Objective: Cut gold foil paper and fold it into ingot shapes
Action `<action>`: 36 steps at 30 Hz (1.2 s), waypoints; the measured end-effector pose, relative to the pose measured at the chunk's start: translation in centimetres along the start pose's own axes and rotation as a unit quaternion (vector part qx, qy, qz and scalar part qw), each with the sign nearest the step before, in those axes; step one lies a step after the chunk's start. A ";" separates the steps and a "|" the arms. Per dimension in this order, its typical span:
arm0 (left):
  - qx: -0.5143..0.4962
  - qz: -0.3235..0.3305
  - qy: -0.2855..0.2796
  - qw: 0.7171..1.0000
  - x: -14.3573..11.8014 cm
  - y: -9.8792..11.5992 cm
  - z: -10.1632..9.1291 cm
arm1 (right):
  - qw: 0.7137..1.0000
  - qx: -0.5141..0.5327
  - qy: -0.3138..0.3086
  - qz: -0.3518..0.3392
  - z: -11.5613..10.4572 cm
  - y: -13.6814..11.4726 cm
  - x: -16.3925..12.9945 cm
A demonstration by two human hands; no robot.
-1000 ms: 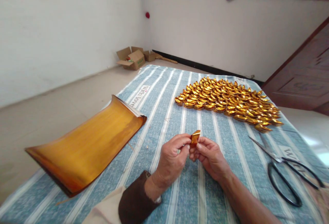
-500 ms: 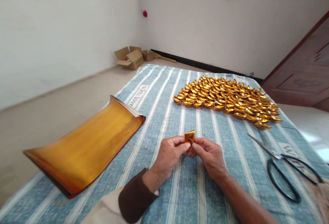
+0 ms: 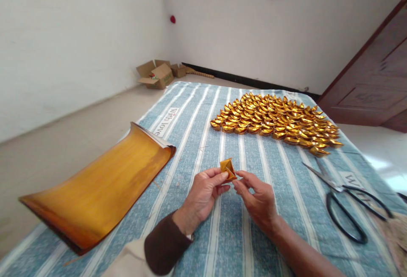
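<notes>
Head view, the only view supplied. The left hand (image 3: pixel 203 192) and the right hand (image 3: pixel 257 198) met above the striped blue cloth (image 3: pixel 229 234), both pinching one small folded gold paper piece (image 3: pixel 227 168). The left thumb and forefinger were clamped on its lower left edge; the right fingertips were closed on its lower right corner. The piece was held clear of the cloth and tilted toward the camera, a position judged to let both hands work the creases with the fold in plain sight.

One stack of gold foil sheets (image 3: pixel 95 192) lay to the left, near the left hand, its far end curled upward; the number of sheets could not be told. It appeared placed within easy reach as stock.

One pair of black-handled scissors (image 3: pixel 345 203) lay to the right, blades pointing inward, apart from both hands.

Finished gold folded ingots (image 3: pixel 276 120) were set in close rows at the far side of the cloth, well apart from the hands, evidently kept out of the working area. They were too many and too tightly packed to count reliably; well over fifty.

Two open cardboard boxes (image 3: pixel 155 75) stood on the floor by the wall.
</notes>
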State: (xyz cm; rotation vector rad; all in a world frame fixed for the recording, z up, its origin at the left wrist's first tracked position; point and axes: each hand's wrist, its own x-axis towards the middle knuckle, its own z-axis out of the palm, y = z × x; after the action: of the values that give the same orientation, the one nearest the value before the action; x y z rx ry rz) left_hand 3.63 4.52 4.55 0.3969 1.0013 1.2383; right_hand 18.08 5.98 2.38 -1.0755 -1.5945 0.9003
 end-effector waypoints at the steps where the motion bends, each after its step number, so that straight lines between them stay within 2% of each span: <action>1: -0.008 -0.003 0.001 1.000 0.0 0.0 0.0 | 1.000 -0.006 -0.003 -0.008 0.0 -0.1 0.0; 12: -0.033 0.003 -0.027 0.999 0.1 -0.1 0.2 | 0.999 0.021 0.009 0.024 0.2 -0.3 -0.3; 23: -0.029 -0.022 -0.039 0.999 0.3 -0.2 0.0 | 0.999 -0.007 0.001 -0.034 0.1 -0.6 -0.4; 25: 0.014 0.003 -0.035 0.999 0.2 0.0 0.0 | 1.000 -0.009 -0.008 -0.022 0.0 -0.4 -0.4; 27: 0.119 0.077 -0.020 0.990 0.0 0.2 0.0 | 1.000 0.001 -0.010 0.008 0.0 -0.1 -0.2; 28: 0.191 0.136 -0.007 0.972 -0.1 0.3 0.1 | 1.000 0.013 -0.008 0.027 -0.1 0.0 -0.1; 29: 0.268 0.204 0.005 0.942 -0.2 0.4 0.1 | 0.999 0.030 -0.004 0.045 -0.2 0.1 0.0; 32: 0.456 0.387 0.003 0.802 -0.5 0.5 -0.1 | 0.994 0.083 0.005 0.074 -0.8 0.0 0.3; 34: 0.533 0.446 -0.022 0.719 -0.6 0.3 -0.4 | 0.993 0.098 0.007 0.071 -1.2 -0.1 0.5; 36: 0.584 0.473 -0.042 0.659 -0.5 0.1 -0.7 | 0.991 0.115 -0.003 0.075 -1.5 -0.2 0.7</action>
State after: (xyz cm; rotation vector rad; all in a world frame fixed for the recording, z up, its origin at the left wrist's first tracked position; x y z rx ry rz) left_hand 3.03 3.90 4.42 2.2092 1.4865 1.2336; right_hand 19.37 6.64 3.13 -1.0378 -1.3891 1.1587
